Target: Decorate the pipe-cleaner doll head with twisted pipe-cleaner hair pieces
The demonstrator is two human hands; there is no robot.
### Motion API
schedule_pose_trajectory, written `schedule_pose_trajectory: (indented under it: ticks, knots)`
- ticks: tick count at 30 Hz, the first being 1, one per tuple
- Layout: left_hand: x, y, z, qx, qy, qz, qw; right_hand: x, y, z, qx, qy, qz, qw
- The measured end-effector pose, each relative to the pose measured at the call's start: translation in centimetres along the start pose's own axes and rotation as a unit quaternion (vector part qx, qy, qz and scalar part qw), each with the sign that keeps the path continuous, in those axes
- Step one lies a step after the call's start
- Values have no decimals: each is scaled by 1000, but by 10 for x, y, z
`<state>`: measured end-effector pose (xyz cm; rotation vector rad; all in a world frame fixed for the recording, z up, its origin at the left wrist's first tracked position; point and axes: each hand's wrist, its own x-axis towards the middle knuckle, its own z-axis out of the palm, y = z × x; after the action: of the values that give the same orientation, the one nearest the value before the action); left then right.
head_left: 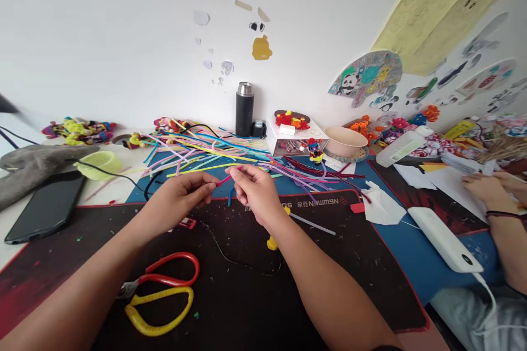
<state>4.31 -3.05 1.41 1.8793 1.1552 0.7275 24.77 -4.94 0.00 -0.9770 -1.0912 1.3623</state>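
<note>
A short magenta pipe cleaner [224, 180] is stretched between my two hands above the black mat [230, 296]. My left hand [181, 197] pinches one end between thumb and fingers. My right hand [256, 192] grips the other end, its fingertips hiding that part. Just beyond my hands lies a loose spread of pipe cleaners [197, 151] in many colours. Scissors [164, 290] with one red and one yellow handle rest on the mat, their blades partly behind my left forearm. Small yellow pieces [272, 243] lie beside my right wrist, near a pale stick [313, 225].
A black thermos [245, 109] stands against the wall beside a white box [274, 137] and a pink bowl [346, 141]. A dark phone [47, 208] and a yellow-green bowl [99, 164] are at left. At right are a white power bank [444, 238] and another person's hands [481, 186].
</note>
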Motion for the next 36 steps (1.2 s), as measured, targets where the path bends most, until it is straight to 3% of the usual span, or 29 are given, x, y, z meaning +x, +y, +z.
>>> schedule_pose_trajectory:
  ticks: [8, 16, 21, 27, 36]
  knots:
    - [0, -6, -8, -22, 9, 9, 1000, 1, 2, -1, 1, 11, 16, 1000]
    - [-1, 2, -4, -54, -63, -12, 996, 0, 7, 1, -24, 9, -6, 1000]
    - [-4, 0, -1, -16, -30, 3, 999, -4, 7, 6, -47, -14, 3, 999]
    - [-4, 1, -3, -22, -9, -2, 1000, -4, 7, 7, -18, 3, 21, 1000]
    - [-2, -1, -2, -15, -22, 1, 1000, -2, 12, 7, -9, 17, 17, 1000]
